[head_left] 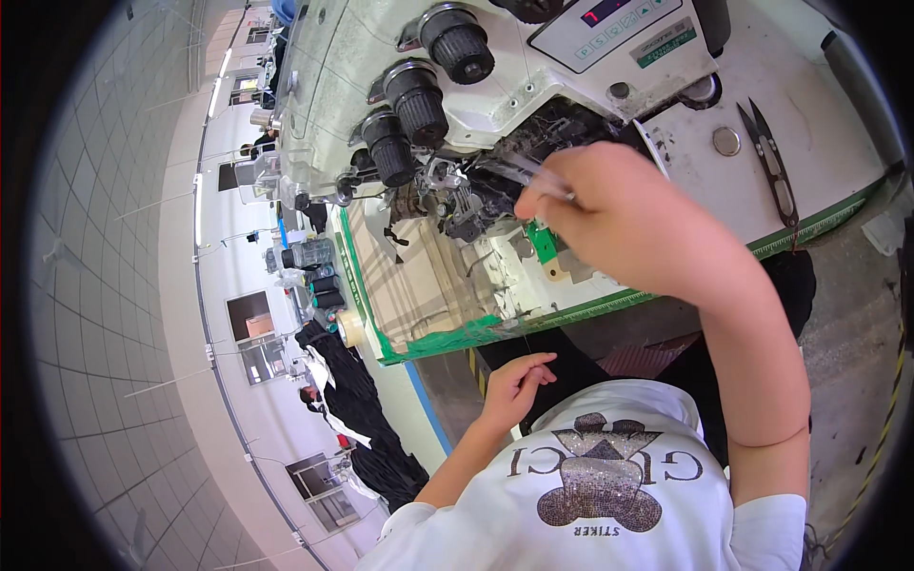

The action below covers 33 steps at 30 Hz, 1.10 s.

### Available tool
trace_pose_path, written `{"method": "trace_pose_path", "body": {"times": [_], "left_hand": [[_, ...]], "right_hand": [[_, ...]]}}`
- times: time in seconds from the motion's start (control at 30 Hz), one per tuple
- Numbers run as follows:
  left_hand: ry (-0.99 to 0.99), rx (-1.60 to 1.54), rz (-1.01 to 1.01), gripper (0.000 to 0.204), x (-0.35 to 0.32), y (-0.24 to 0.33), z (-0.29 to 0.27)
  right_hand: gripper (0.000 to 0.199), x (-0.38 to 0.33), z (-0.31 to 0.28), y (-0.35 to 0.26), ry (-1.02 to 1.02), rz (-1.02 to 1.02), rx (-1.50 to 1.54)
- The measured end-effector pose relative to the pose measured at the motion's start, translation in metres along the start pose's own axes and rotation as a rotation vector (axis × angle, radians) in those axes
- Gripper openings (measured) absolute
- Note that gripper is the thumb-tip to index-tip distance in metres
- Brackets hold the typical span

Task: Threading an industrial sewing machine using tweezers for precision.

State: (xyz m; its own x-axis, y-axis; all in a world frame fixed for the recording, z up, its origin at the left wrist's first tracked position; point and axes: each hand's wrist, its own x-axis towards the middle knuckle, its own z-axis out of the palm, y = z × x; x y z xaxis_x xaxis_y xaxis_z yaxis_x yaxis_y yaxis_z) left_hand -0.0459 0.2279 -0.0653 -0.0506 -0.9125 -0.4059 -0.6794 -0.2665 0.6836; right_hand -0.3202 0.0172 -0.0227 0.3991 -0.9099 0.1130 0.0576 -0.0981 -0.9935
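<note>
My right hand [609, 209] is raised in front of the white industrial sewing machine [362, 76] and pinches a pair of slim metal tweezers [533, 173] whose tips point into the dark needle and looper area [457, 200]. My left hand [514, 385] hovers below the table's front edge, its fingers pinched on a thin thread [524, 343] that runs up toward the machine. Three black tension knobs [419, 100] stand on the machine's side. Beige checked fabric [409, 276] lies on the table under the machine.
Thread snips [773, 171] lie on the white table top [819, 124] at the right, near a round metal disc [726, 141]. A green measuring tape strip [571, 309] lines the table edge. A control panel [619, 29] sits on the machine. Dark fabric piles [367, 419] and other workstations lie to the left.
</note>
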Motion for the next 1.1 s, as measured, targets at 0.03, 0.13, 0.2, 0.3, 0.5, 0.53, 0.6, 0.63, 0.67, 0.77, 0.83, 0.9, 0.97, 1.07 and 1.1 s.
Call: {"method": "trace_pose_path", "body": {"times": [0.03,0.13,0.2,0.3,0.5,0.53,0.6,0.63,0.67,0.77,0.83,0.9,0.97,1.07,1.1], "left_hand": [[-0.017,0.015,-0.016,0.027,0.001,0.001,-0.004],[-0.037,0.093,-0.02,0.029,0.006,0.006,-0.019],[-0.008,0.189,-0.013,0.028,0.01,0.014,-0.032],[0.21,0.367,0.248,0.018,0.019,0.031,-0.049],[0.559,0.569,0.594,0.032,0.042,0.086,-0.055],[0.576,0.577,0.644,0.031,0.047,0.095,-0.052],[0.561,0.57,0.692,0.029,0.058,0.112,-0.046],[0.544,0.562,0.738,0.027,0.062,0.12,-0.042],[0.545,0.565,0.739,0.027,0.067,0.127,-0.038],[0.518,0.58,0.763,0.024,0.082,0.144,-0.027],[0.499,0.539,0.789,0.022,0.092,0.151,-0.021],[0.462,0.577,0.814,0.022,0.1,0.155,-0.018],[0.414,0.607,0.826,0.022,0.106,0.157,-0.013],[0.393,0.664,0.842,0.023,0.113,0.158,-0.01],[0.391,0.669,0.841,0.023,0.115,0.158,-0.009]], "right_hand": [[0.022,0.001,-0.006,-0.002,-0.041,0.095,0.1],[0.023,-0.019,-0.033,-0.007,-0.023,0.082,0.423],[0.024,-0.027,-0.037,-0.006,-0.015,0.102,0.486],[0.024,-0.037,-0.037,-0.001,-0.026,0.037,0.704],[0.037,-0.047,-0.034,0.011,-0.026,0.057,1.072],[0.04,-0.049,-0.034,0.012,-0.037,0.039,1.204],[0.044,-0.052,-0.034,0.014,-0.05,0.018,1.336],[0.045,-0.055,-0.035,0.015,-0.101,-0.04,1.423],[0.04,-0.059,-0.037,0.016,-0.107,-0.059,1.476],[0.026,-0.074,-0.043,0.02,-0.108,-0.074,1.612],[0.022,-0.087,-0.049,0.024,-0.048,-0.128,1.627],[0.023,-0.1,-0.063,0.029,0.108,-0.212,1.472],[0.018,-0.113,-0.077,0.035,0.239,-0.27,1.494],[0.025,-0.122,-0.098,0.053,0.307,-0.428,1.195],[0.031,-0.123,-0.104,0.06,0.298,-0.508,1.109]]}}
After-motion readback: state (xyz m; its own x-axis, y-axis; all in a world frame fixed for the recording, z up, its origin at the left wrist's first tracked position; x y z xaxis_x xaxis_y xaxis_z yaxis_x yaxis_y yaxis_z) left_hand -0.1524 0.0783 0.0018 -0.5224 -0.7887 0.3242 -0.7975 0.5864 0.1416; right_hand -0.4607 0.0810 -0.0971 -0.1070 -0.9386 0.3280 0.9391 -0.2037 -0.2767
